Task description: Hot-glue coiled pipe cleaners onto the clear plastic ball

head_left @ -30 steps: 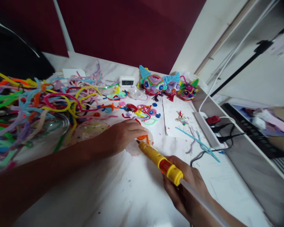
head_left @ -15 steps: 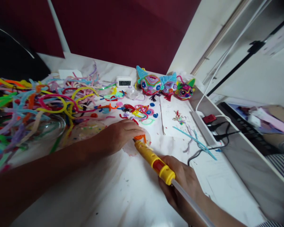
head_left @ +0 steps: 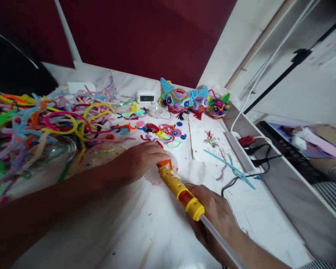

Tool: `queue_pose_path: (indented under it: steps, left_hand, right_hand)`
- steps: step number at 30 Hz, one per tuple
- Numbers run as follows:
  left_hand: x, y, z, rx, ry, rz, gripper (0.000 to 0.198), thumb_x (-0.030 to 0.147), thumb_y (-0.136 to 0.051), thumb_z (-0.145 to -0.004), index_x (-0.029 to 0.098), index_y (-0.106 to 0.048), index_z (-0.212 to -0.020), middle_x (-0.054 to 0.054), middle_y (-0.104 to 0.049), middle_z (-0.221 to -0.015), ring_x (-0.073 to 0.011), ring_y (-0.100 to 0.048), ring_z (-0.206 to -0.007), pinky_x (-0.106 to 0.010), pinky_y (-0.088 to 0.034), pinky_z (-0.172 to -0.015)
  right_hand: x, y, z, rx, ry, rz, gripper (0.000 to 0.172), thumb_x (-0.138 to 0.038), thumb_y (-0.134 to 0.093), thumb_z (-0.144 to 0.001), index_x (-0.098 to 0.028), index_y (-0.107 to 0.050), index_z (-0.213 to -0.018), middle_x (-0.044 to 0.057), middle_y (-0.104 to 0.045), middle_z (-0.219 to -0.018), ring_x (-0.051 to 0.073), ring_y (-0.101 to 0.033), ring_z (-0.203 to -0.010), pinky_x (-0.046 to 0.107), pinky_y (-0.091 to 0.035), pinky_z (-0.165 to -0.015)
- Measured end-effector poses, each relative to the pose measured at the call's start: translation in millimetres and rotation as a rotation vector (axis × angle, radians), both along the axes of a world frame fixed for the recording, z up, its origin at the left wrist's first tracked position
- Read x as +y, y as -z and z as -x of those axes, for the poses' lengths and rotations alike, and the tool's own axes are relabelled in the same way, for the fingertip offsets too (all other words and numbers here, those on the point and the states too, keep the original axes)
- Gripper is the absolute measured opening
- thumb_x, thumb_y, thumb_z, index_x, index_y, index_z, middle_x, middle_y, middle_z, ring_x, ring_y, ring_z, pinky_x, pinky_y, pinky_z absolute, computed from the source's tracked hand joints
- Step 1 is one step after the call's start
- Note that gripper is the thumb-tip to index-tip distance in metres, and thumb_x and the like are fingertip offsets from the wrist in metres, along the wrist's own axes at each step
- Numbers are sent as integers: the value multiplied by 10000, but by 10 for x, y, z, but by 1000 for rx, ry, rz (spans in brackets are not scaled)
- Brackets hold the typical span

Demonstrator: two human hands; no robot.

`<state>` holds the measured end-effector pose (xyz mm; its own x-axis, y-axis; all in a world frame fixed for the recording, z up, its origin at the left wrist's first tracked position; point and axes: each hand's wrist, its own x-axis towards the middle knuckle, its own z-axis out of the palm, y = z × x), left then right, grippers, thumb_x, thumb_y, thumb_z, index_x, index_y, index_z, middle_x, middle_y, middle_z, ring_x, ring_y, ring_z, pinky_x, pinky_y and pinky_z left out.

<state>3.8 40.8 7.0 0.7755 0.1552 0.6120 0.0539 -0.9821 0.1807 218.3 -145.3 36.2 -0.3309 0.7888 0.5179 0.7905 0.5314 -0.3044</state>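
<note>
1. Head view: the right hand (head_left: 210, 209) is wrapped around a yellow glue gun (head_left: 175, 185), whose dark tip sits right by an orange strip (head_left: 164, 163) and the fingers of the left hand (head_left: 145, 158).
2. The left hand bends over that strip, its fingertips partly hidden; whether they pinch it or only press on it, one cannot tell. The two hands are apart, joined only by the reach of the gun.
3. The strip lies on a round clear disc (head_left: 154, 178), which rests on the white surface (head_left: 128, 228).
4. The gun looks like stiff, fairly light plastic, best held by the grip, well behind the tip, which may be hot. A pale glue stick (head_left: 221, 237) juts from its rear and probably bends a little.
5. The strip seems soft and very light, easily nudged; its far edge looks the safer hold. The disc is likely thin, smooth and slippery, best steadied at its rim.
6. Containers: a clear bowl (head_left: 69, 150) stands at the left, with fuzzy sticks (head_left: 61, 121) beside and across it; its contents are unclear. A small clear dish (head_left: 157, 111) sits near the white timer (head_left: 146, 97); what it holds cannot be made out.
</note>
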Motion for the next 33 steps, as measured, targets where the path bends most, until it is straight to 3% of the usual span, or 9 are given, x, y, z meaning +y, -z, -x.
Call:
queue_pose_path:
  steps: [7, 18, 25, 33]
  left_hand:
    - [17, 34, 0, 38, 4, 53, 374, 119, -404, -999, 187, -655, -1268, -91, -752, -1232, -215, -672, -1125, -363, -479, -1052]
    - [0, -20, -3, 7, 11, -22, 389, 58, -375, -982, 161, -635, -1253, -91, -747, -1222, -194, -666, -1117, -311, -481, -1030]
    - [25, 42, 8, 56, -9, 61, 403, 95, -397, -979, 192, -650, -1278, -82, -748, -1246, -206, -667, -1151, -351, -478, -1073]
    - [16, 26, 4, -2, 19, 11, 397, 76, -366, -997, 183, -625, -1278, -79, -744, -1224, -192, -669, -1129, -322, -474, -1050]
  right_hand:
    - [-17, 61, -28, 7, -27, -30, 327, -137, -487, -1008, -153, -440, -1332, 112, -762, -963, 221, -720, -675, 331, -631, -580]
    - [0, 62, -10, -26, -21, -47, 266, -155, -449, -1045, -112, -476, -1306, 114, -745, -927, 218, -696, -679, 339, -613, -582]
    - [-40, 87, -60, 22, -64, -22, 285, -157, -438, -1049, -125, -460, -1331, 137, -761, -1021, 209, -706, -716, 323, -604, -600]
    - [-147, 153, -177, 0, -6, -40, 387, -133, -488, -992, -113, -462, -1377, 117, -749, -1029, 201, -700, -736, 301, -594, -635]
